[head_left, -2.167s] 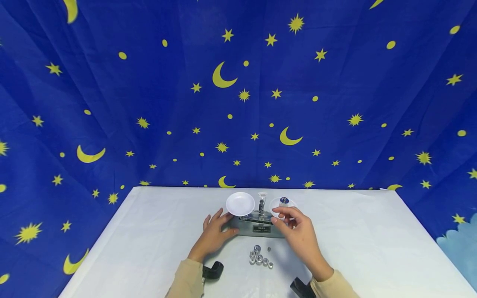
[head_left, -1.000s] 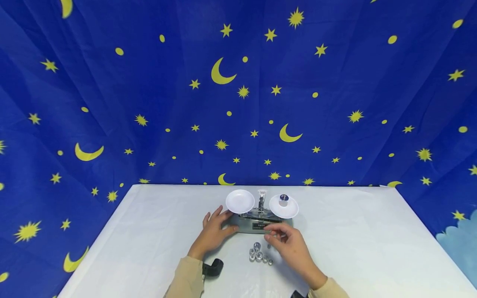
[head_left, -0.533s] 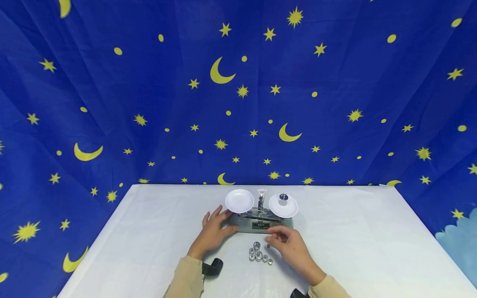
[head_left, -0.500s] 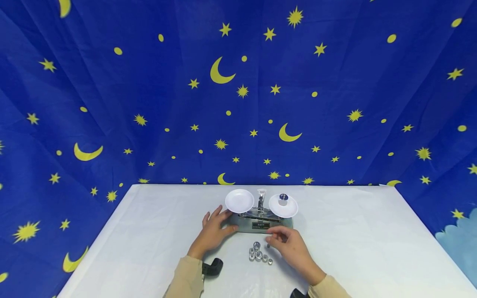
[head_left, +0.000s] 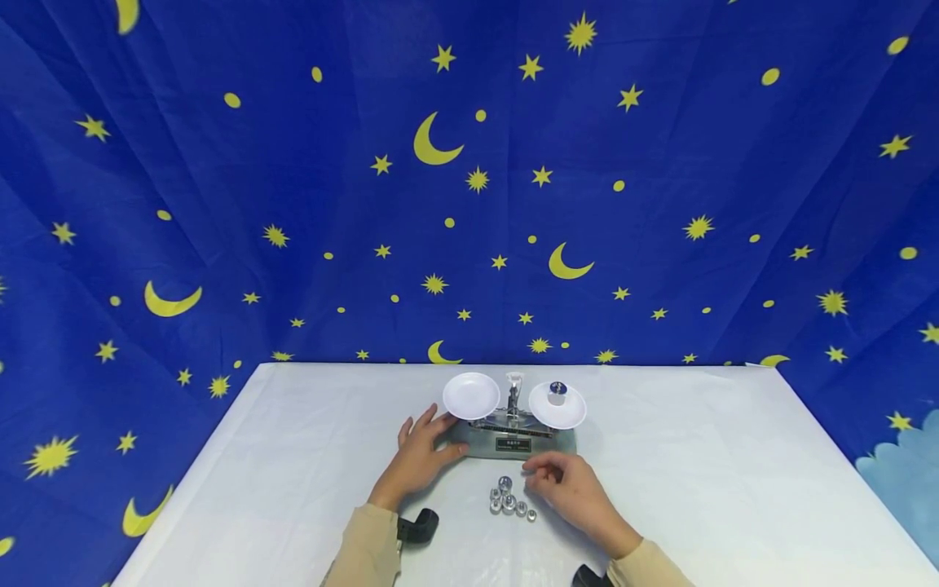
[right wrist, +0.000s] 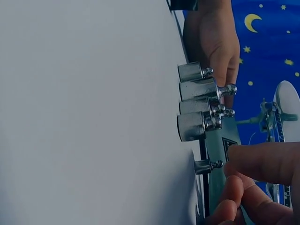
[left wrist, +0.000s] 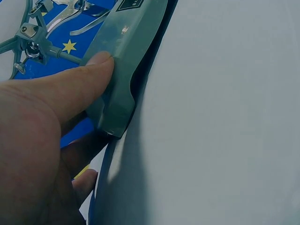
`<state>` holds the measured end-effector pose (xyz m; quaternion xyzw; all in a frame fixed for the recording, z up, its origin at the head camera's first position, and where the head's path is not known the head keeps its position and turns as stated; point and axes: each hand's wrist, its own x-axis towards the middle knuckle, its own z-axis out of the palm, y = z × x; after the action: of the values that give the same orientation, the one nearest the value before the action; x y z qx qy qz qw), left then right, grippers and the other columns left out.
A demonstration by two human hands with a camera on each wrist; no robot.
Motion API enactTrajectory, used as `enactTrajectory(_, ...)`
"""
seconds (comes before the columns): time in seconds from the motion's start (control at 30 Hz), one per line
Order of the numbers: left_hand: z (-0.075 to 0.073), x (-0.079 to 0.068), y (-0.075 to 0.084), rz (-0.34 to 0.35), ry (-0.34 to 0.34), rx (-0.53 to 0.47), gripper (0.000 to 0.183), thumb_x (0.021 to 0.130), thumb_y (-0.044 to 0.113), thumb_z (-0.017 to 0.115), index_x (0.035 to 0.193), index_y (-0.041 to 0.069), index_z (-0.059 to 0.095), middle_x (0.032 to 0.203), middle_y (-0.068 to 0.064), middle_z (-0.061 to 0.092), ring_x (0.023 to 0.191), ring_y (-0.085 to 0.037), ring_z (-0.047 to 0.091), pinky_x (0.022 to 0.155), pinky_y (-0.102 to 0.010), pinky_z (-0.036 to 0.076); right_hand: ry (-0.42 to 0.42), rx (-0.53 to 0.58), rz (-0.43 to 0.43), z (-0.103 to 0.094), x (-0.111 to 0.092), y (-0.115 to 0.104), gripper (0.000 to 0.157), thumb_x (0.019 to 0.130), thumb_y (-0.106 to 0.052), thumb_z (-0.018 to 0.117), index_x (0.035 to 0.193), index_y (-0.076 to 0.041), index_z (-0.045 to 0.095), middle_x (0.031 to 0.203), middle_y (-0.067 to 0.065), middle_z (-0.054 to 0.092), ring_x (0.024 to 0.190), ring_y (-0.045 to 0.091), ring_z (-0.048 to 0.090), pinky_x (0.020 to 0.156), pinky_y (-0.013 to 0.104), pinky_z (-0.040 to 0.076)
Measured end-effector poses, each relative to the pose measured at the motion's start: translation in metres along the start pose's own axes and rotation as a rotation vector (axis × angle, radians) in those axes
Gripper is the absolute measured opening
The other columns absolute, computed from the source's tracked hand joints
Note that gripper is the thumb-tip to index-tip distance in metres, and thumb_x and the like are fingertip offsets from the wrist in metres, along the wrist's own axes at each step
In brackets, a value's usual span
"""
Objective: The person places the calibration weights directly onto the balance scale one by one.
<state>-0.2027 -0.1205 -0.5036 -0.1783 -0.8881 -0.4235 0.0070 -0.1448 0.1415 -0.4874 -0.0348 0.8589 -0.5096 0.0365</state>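
Observation:
A balance scale (head_left: 480,444) with a grey-green base and two white pans stands mid-table. My left hand (head_left: 420,456) holds the left end of its base. The thumb (left wrist: 89,77) lies on the front face and the other fingers are partly hidden behind. A large metal weight (head_left: 557,393) with a knob stands in the right pan (head_left: 546,417); the left pan (head_left: 471,395) is bare. Just in front of the base, my right hand (head_left: 575,489) has bent fingers, tips close together by a small knobbed weight (right wrist: 204,167). Whether they pinch anything is hidden.
Several metal weights (head_left: 509,504) stand in a cluster left of my right hand, in front of the scale. White cloth (head_left: 697,465) covers the table. A blue curtain (head_left: 352,204) with stars and moons hangs behind.
My right hand has come down from the right pan to the tabletop before the scale. Its fingers now hide the tiny weight seen there earlier. The left hand stays put.

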Motion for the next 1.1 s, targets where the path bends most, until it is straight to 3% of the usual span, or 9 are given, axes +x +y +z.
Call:
enactTrajectory(0.4, -0.0005, -0.0002, 0.0012, 0.004, 0.007, 0.006, 0.056, 0.091, 0.032, 0.072, 0.138, 0.006, 0.06, 0.144, -0.013, 0.057, 0.147, -0.043, 0.027, 0.116, -0.067, -0.002, -0.029, -0.014, 0.035, -0.0012, 0.0015, -0.0002, 0.018, 0.079, -0.009, 0.08, 0.096, -0.006, 0.074, 0.071, -0.004, 0.057, 0.066, 0.012, 0.05, 0.058, 0.021, 0.042)
enactTrajectory(1.1, -0.0006, -0.0006, 0.0018, -0.016, -0.004, 0.005, 0.058, 0.09, 0.033, 0.073, 0.139, 0.006, 0.059, 0.145, -0.013, 0.056, 0.148, -0.043, 0.026, 0.117, -0.066, -0.002, -0.037, -0.082, -0.002, -0.0016, 0.0006, 0.0025, 0.009, 0.081, -0.009, 0.078, 0.088, -0.01, 0.073, 0.07, -0.005, 0.056, 0.065, 0.011, 0.05, 0.057, 0.022, 0.042)
